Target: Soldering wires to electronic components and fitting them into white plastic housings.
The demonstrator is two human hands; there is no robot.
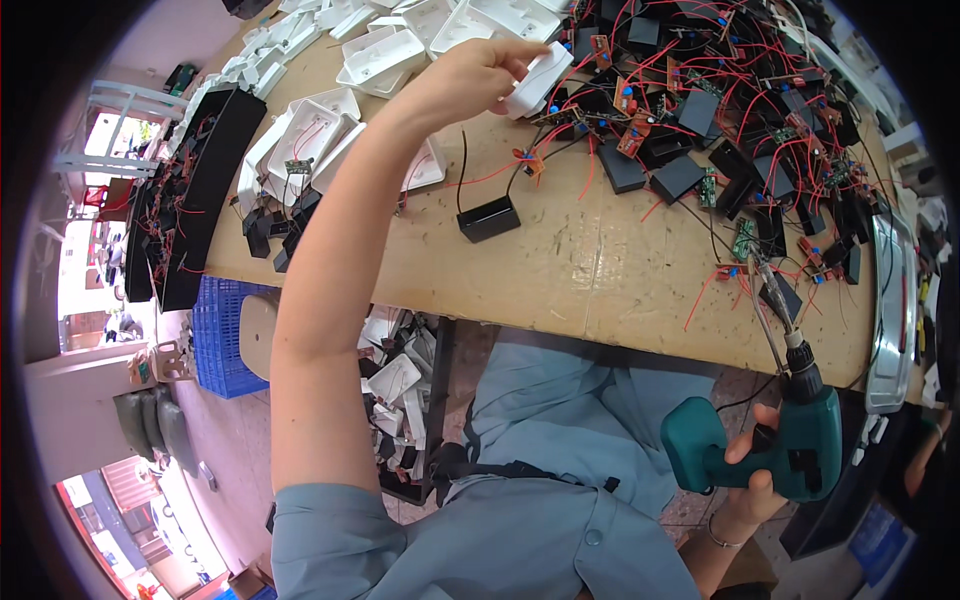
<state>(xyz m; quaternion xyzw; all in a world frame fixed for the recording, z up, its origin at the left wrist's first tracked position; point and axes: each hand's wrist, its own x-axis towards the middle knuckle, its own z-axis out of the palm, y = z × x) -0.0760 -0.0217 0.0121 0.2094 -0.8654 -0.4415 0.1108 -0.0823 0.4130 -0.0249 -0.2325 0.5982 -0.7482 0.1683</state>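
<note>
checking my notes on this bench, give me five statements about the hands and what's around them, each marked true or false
1. The right hand holds a teal-and-black pistol-grip power tool. True.
2. The left hand is empty. False: it holds a white rectangular plastic case.
3. Many black rectangular boxes lie heaped on the right part of the light brown table. True.
4. The blue lattice plastic crate stands on the table. False: it is lower than the tabletop, near its left end.
5. The power tool's tip points toward the person's body. False: it points away, over the table.
</note>
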